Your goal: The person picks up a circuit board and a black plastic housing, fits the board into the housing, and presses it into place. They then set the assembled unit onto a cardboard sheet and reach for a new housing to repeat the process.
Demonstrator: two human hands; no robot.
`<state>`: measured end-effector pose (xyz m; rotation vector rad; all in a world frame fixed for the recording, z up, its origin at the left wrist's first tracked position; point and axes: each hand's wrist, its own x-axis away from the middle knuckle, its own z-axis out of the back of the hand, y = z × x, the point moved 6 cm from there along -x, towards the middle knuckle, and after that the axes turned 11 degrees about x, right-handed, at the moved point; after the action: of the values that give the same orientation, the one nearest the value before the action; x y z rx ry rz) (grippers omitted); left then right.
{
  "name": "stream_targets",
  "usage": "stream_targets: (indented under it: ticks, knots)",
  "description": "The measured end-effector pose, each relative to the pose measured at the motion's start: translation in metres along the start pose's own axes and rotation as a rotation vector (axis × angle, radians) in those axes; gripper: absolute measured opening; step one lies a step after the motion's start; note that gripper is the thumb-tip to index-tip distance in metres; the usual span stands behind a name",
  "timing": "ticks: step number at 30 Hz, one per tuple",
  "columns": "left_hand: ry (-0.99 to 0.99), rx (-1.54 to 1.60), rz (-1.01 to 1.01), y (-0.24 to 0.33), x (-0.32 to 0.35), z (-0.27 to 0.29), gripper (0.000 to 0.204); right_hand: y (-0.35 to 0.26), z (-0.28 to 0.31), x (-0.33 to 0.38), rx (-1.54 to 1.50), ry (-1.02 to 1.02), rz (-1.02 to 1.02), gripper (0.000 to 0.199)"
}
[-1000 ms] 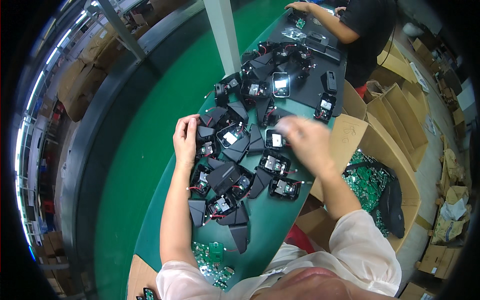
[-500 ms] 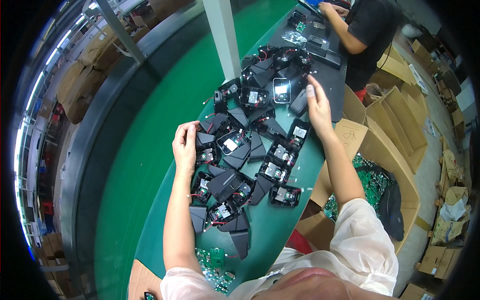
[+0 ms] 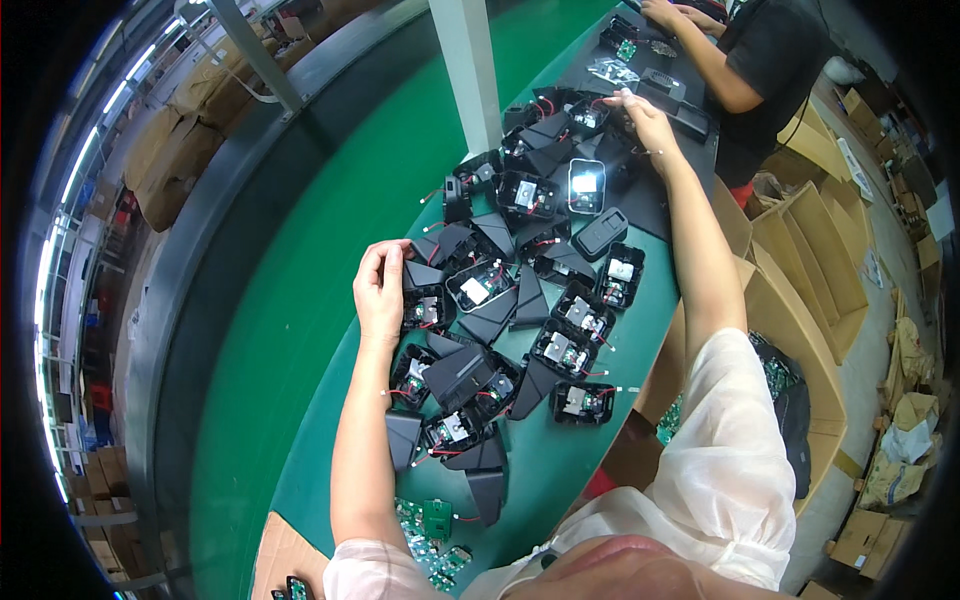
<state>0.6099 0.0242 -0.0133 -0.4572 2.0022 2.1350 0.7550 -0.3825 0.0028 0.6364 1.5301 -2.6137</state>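
Sorting looks underway: the left hand (image 3: pixel 380 290) rests curled on an open black housing (image 3: pixel 424 307) at the surface's (image 3: pixel 560 480) near edge, while the right hand (image 3: pixel 645 118), fingers loosely spread, touches far housings (image 3: pixel 585 115); closing on one seems next.

Bench centre crowded w/ black housings (image 3: pixel 520 330); passage blocked far side by white post (image 3: pixel 468 70). Bare green strip (image 3: pixel 330 420) left open beside left hand (image 3: pixel 380 292).
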Motion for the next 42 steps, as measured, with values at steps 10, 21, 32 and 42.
stream_targets:
  ticks: [10,21,32,42]
  knots:
    - [0.006,-0.03,-0.017,-0.005,-0.001,0.002,0.018,-0.043,-0.012,0.097,0.215,0.202,0.08,0.032]
    - [0.025,0.131,0.023,-0.009,0.0,0.002,0.017,-0.091,-0.021,0.006,0.734,0.302,0.223,0.041]
    - [0.03,0.125,-0.015,-0.006,-0.001,0.005,0.016,-0.08,-0.153,-0.044,1.039,-0.759,0.278,0.044]
    - [0.054,0.103,-0.003,-0.009,-0.001,0.006,0.02,-0.112,-0.114,0.014,0.789,-0.868,0.188,0.038]
